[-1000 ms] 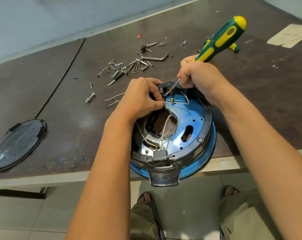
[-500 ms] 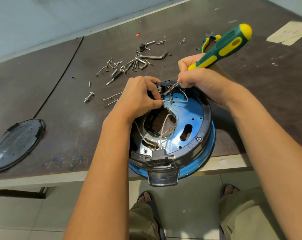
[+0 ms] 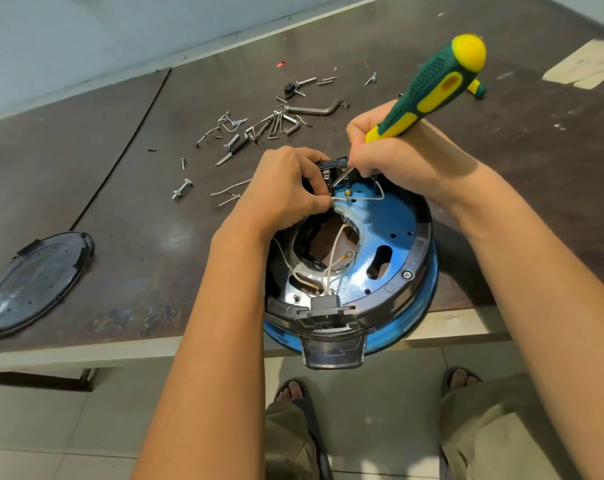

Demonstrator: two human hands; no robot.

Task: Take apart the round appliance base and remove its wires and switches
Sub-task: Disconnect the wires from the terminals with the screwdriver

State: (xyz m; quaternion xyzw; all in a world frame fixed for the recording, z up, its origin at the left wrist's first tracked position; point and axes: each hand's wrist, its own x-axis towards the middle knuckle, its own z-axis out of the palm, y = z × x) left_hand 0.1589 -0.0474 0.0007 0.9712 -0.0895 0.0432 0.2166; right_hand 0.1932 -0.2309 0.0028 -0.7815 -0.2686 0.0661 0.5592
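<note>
Two hands work at the far rim of the base (image 3: 397, 251), which sits upside down at the near edge of the table (image 3: 120, 202), its near side overhanging the floor.

Head view:
- The right hand (image 3: 408, 168) is curled round the lower handle of the screwdriver (image 3: 432, 88). The shaft slants down to the black switch block (image 3: 331, 168) at the far rim.
- The left hand (image 3: 286, 188) has its fingers curled and pinches a white wire (image 3: 366, 199) beside a brass terminal.
- Step in hand, as judged: freeing the switch block and its wire from the far rim.
- The next move calls for a steady tip on the fastener while the left hand keeps the wire taut and out of the blade's way. The tip's seat is hidden by the fingers.
- More white leads run from the centre opening to the socket (image 3: 328, 306) at the near rim; these remain to be removed.
- Beyond the base lie loose screws and hex keys (image 3: 276, 123), a bolt (image 3: 181, 189) and cut wires (image 3: 227, 192). A black cover (image 3: 33, 271) lies well apart at the left.
- Obstruction: both hands crowd the switch block, and the overhang may let the base tip.
</note>
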